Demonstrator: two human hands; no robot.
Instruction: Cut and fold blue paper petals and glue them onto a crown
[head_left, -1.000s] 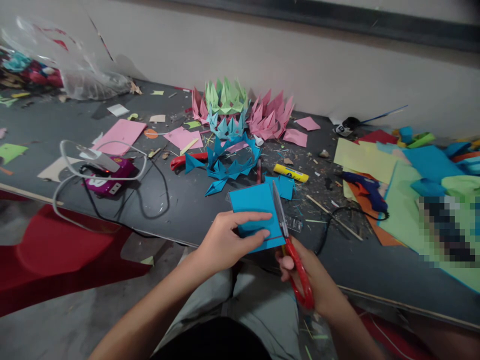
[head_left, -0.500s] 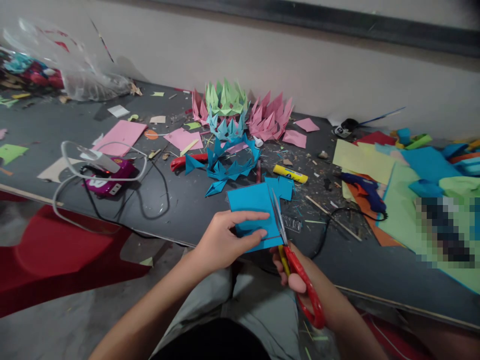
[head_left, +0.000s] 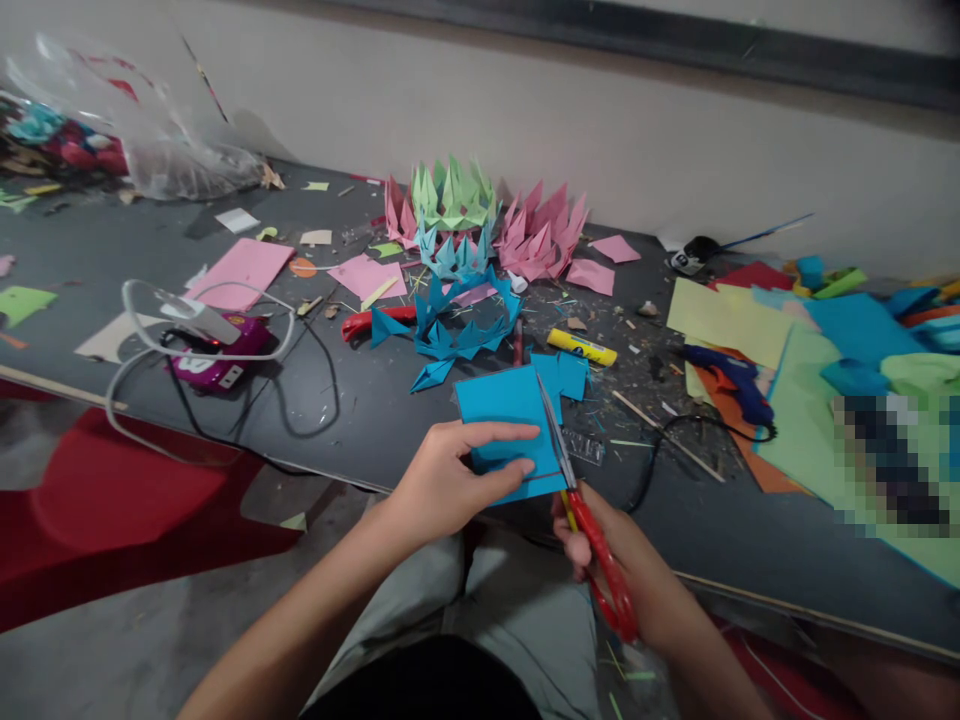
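Observation:
My left hand (head_left: 442, 478) holds a rectangular sheet of blue paper (head_left: 504, 392) near the table's front edge, index finger and thumb lying across its top. Its other fingers are hidden. My right hand (head_left: 600, 540) is wrapped round the handles of a pair of scissors (head_left: 596, 545), which have red grips with some yellow. The scissors' blades lie almost together along the right side of the paper, pointing away from me. Just behind the sheet are smaller blue paper pieces (head_left: 574, 378). A blue folded-paper crown (head_left: 469, 335) rests farther back.
Green (head_left: 454, 195) and pink (head_left: 540, 240) paper crowns stand by the wall. A yellow glue stick (head_left: 583, 347) and a blue glue gun (head_left: 731, 380) with its cord lie right. Left are a purple power socket (head_left: 221, 360) with cables and a red stool (head_left: 142, 490).
The scissors' blades have closed together along the paper's right side, and my right hand has squeezed the handles nearer each other. My left hand and the sheet stay put.

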